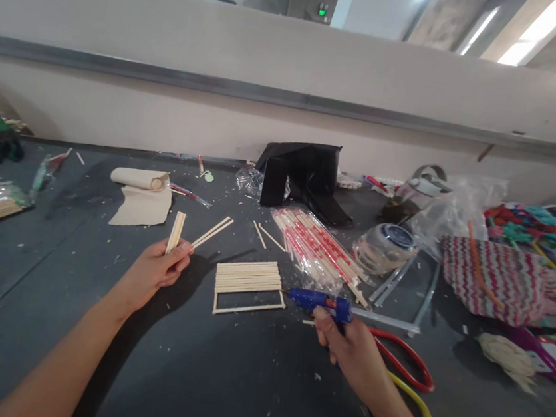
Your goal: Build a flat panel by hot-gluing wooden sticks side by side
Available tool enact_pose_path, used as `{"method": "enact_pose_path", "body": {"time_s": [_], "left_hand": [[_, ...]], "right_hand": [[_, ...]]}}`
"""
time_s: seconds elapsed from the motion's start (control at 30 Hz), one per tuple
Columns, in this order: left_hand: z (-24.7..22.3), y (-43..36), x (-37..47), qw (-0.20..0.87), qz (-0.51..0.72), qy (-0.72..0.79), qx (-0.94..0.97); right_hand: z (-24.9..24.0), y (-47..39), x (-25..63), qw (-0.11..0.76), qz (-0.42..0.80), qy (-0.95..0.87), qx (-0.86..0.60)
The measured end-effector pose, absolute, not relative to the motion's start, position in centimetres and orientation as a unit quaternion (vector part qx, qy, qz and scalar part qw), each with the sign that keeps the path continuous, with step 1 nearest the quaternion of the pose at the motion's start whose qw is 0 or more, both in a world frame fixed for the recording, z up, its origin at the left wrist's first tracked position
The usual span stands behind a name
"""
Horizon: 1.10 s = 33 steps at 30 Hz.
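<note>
Fingers (179,253) of left hand (145,278) grasp thin sticks (175,233); right hand (357,359) grips glue gun (315,300). Between them lies stick frame (248,278), slats running left to right, gun tip close to its right edge.

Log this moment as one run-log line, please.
left hand: gripping wooden sticks | right hand: holding blue glue gun, nozzle at stick frame's right edge | frame: partly covered, lying on dark table
</note>
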<state>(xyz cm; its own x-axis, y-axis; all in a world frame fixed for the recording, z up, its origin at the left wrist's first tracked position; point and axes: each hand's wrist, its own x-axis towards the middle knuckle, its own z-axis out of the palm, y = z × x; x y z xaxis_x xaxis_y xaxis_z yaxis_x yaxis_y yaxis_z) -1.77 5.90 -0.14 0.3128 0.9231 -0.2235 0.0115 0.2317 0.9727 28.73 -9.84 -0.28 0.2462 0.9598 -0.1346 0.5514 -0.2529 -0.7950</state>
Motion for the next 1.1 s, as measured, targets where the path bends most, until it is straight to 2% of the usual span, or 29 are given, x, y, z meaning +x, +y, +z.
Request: {"method": "enact_pose_path", "body": {"time_s": [0.8,0.9,1.1], "left_hand": [[0.3,5.6,-1.5,0.637,0.362,0.462,0.500],[0.2,5.7,-1.6,0.634,0.362,0.464,0.502],[-0.1,5.7,-1.7,0.633,0.369,0.457,0.503]], "right_hand": [[0.1,-10.0,28.6,0.314,0.283,-0.530,-0.735],[0.5,-10.9,29.2,0.303,0.209,-0.545,-0.753],[1.6,-11.0,33.1,0.245,-0.014,-0.584,-0.774]]}}
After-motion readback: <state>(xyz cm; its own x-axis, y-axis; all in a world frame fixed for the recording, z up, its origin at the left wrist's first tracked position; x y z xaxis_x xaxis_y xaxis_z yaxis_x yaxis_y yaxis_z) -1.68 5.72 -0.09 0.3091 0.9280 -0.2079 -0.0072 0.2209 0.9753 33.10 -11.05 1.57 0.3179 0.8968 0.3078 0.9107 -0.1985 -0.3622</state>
